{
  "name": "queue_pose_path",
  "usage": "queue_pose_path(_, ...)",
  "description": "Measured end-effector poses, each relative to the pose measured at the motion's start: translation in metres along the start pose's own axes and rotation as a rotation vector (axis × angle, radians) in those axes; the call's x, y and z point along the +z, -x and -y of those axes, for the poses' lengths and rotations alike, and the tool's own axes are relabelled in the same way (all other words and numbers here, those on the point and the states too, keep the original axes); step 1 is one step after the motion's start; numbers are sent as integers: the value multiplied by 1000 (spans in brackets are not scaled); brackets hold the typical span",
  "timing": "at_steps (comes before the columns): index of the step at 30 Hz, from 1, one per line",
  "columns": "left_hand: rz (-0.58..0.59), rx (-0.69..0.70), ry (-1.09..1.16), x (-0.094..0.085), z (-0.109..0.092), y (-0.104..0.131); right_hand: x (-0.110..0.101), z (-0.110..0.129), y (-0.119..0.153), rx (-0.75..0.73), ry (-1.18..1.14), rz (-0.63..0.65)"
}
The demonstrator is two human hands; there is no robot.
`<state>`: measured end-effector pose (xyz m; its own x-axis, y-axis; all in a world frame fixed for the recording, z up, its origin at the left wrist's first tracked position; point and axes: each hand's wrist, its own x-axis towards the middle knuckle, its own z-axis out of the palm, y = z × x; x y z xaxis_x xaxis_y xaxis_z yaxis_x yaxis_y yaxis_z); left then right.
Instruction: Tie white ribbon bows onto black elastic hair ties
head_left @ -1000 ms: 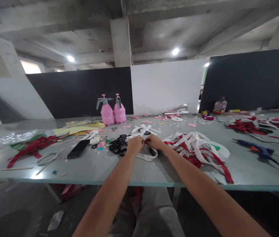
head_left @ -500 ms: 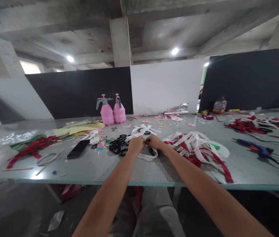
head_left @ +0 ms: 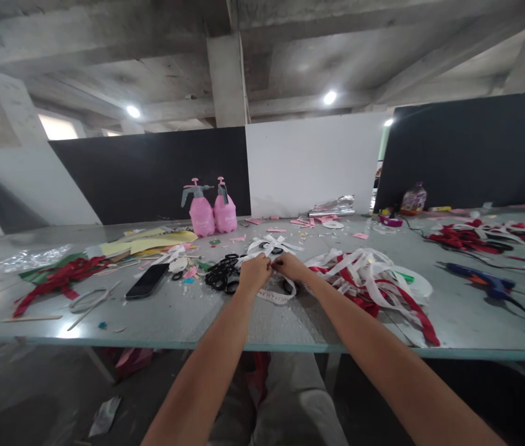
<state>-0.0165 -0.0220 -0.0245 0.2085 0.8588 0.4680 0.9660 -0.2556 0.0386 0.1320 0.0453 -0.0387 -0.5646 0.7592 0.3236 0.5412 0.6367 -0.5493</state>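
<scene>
My left hand (head_left: 255, 272) and my right hand (head_left: 290, 267) meet at the middle of the table, fingers pinched together on a white printed ribbon (head_left: 277, 298). A loop of it hangs below the fingers, with lettering along it; the pinched part is hidden by my fingers. Just beyond my hands lie white ribbon bows (head_left: 272, 244) with black bands among them. A pile of black hair ties (head_left: 220, 272) sits left of my left hand. Right of my right hand is a tangled heap of white and red ribbons (head_left: 360, 272).
A phone (head_left: 147, 281) and red ribbons (head_left: 65, 279) lie to the left. Two pink spray bottles (head_left: 202, 215) stand at the back. On the right are a blue glue gun (head_left: 480, 279) with its cord and a white ribbon roll (head_left: 420, 286). Paper scraps litter the table.
Both hands stay in nearly the same place, pinched close together. The ribbon loop beneath them has shifted slightly, showing its lettering a little differently.
</scene>
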Motion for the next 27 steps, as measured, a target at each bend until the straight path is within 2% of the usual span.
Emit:
queue_pose_path(5, -89, -63, 118, 0, 8, 1, -1, -2, -2, -35, -78, -32)
queue_pose_path(9, -165, -125, 311, 3, 13, -1, -1, -4, -2, -49, -132, -40)
queue_pose_path(14, -141, -113, 520, 10, 17, -6, -3, -3, -1, -81, -251, -33)
queue_pose_path(19, -141, -139, 553, 15, 19, -9, -5, -2, 1, -39, -347, -49)
queue_pose_path(23, -176, -136, 488, 16, 19, -8, -5, 0, 1, -11, -368, -39)
queue_pose_path(27, -254, -279, 373, 17, 20, -6, -6, 1, 0, 23, -302, -71)
